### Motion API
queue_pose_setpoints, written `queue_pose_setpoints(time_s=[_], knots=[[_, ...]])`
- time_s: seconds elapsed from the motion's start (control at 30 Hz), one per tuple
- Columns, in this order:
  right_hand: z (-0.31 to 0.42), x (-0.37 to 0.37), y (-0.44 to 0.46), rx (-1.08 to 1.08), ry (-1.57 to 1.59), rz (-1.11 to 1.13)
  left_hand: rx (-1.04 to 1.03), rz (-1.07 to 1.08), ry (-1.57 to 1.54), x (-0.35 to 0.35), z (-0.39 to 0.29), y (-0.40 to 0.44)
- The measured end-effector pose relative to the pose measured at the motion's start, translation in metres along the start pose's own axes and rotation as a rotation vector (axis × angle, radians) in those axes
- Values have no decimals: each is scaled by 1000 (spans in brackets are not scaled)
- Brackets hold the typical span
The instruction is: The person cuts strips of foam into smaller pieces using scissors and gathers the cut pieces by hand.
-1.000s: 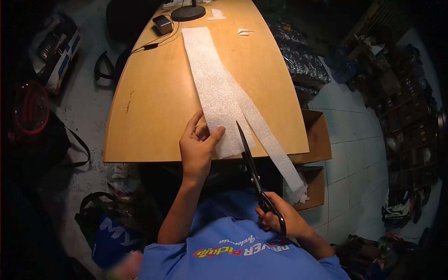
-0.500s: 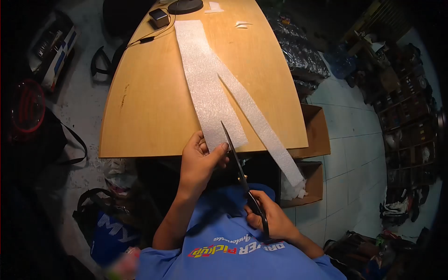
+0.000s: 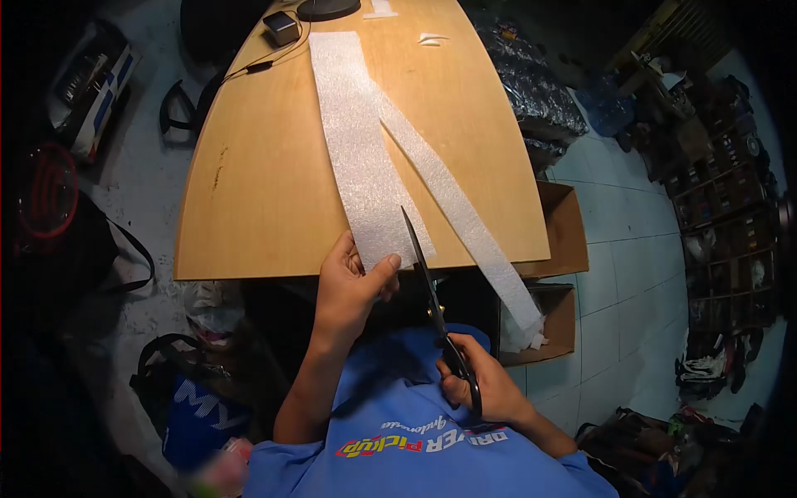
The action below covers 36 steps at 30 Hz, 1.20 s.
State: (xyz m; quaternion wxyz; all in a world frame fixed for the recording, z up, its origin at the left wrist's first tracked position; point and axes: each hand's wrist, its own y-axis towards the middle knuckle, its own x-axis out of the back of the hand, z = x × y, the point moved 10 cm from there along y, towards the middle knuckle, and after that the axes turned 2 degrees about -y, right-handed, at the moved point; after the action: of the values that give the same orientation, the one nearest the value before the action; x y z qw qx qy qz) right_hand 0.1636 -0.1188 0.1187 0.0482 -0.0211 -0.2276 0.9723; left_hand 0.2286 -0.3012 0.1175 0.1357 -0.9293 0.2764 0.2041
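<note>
A long white foam sheet [image 3: 353,141] lies over the table, its near end pinched in my left hand [image 3: 353,286], thumb on top and fingers beneath. From its right side a narrow foam strip [image 3: 457,203] angles away, joined near the upper part and hanging past the table edge. My right hand [image 3: 486,382] grips the black handles of a pair of scissors [image 3: 432,299]. Their blades point away from me across the sheet's lower right corner and appear nearly together; whether they are cutting foam I cannot tell.
Below the wooden table's [image 3: 257,191] right edge stand cardboard boxes [image 3: 554,319], one with white scraps. At the far end are a black adapter [image 3: 281,28] with a cable, a dark round base [image 3: 330,8] and small white scraps [image 3: 432,39]. Bags [image 3: 203,407] sit at lower left.
The scissors' tip has shifted slightly right and up relative to the sheet. My left hand and the foam's near end have moved a little left.
</note>
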Motion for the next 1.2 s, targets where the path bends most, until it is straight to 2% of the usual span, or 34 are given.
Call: queue_pose_setpoints(time_s=[0.13,0.43,0.53,0.87,0.97,1.07,1.13,1.2], knots=[[-1,0,0,-21,72,4,-18,-19,-28,1,-1,0],[-5,-6,5,29,14,35,23,14,21,0,5,-1],[-12,-7,5,-51,37,4,36,25,11,0,7,0],[-3,1,14,35,20,-69,82,107,-19,-9,8,0],[4,3,14,25,-33,-85,120,30,12,-1,8,1],[7,2,13,62,-84,-86,149,-91,-103,1,-2,1],[11,0,14,85,-160,-81,45,-105,0,4,0,6],[8,1,17,66,-104,-79,-9,-87,68,4,2,7]])
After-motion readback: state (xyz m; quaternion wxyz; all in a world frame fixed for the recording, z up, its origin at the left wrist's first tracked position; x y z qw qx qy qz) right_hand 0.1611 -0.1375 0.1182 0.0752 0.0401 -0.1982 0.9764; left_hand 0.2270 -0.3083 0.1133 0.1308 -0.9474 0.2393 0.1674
